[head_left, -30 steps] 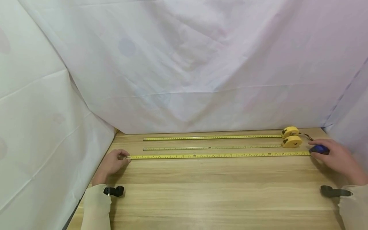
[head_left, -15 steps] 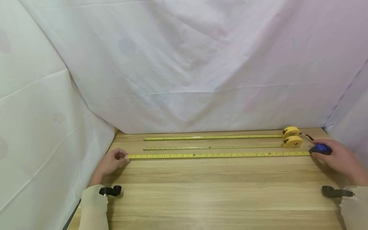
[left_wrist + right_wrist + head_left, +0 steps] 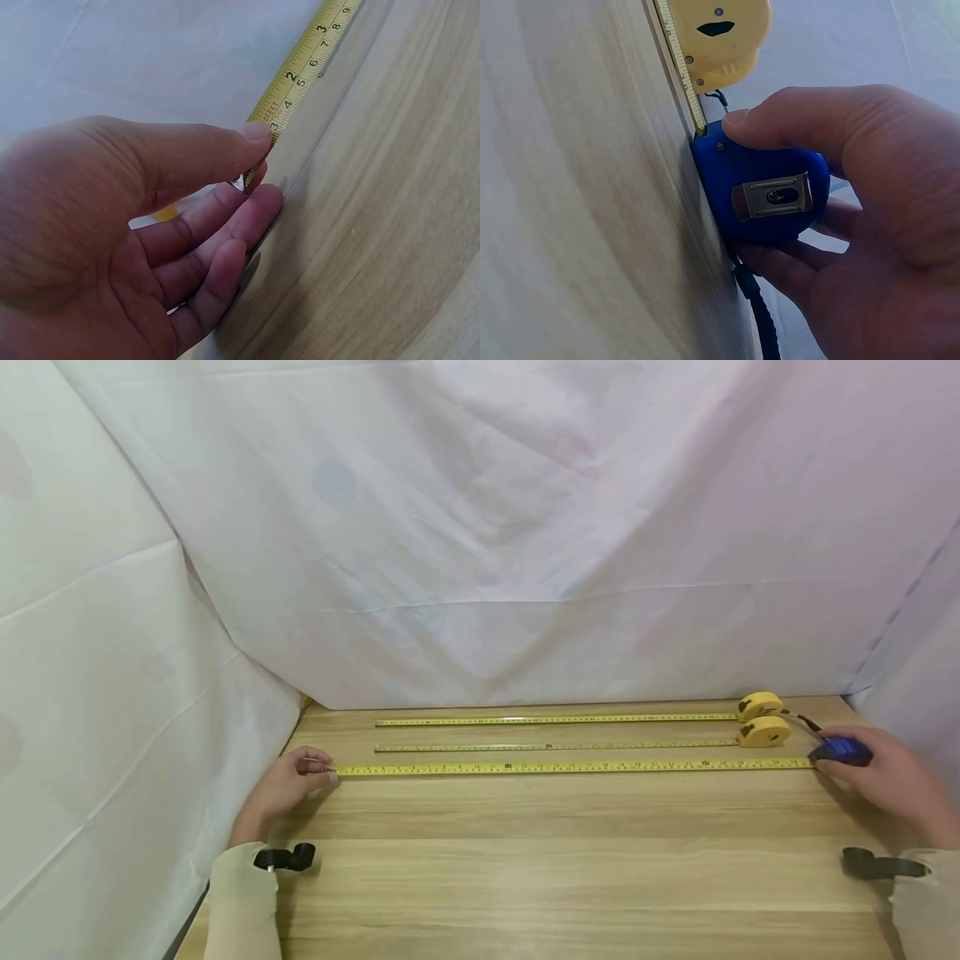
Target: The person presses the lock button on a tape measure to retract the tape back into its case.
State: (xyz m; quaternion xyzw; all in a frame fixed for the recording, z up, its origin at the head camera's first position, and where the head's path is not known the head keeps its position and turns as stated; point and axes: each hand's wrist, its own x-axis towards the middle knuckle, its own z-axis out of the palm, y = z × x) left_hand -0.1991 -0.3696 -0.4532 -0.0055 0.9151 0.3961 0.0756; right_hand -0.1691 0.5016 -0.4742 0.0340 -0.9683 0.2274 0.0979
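Note:
A blue tape measure (image 3: 842,750) stands at the right of the table, its yellow blade (image 3: 570,767) drawn out in a long straight line to the left. My right hand (image 3: 892,777) grips the blue case, with the thumb near the blade's mouth in the right wrist view. At the other end, my left hand (image 3: 285,787) pinches the blade between thumb and fingers, just behind the metal end hook (image 3: 240,182). Behind this blade lie two yellow tape measures (image 3: 763,732), close together, their blades also pulled out leftward, roughly parallel to the blue one's.
The wooden table (image 3: 525,877) extends in front of the blades. White cloth (image 3: 480,527) hangs behind it and along the left side. A black strap (image 3: 761,315) trails from the blue case, and a dark cord (image 3: 801,720) runs from the rear yellow one.
My left hand has shifted slightly left with the blade's end. My right hand has moved slightly right with the blue tape measure. The yellow tape measures stay in place on the table.

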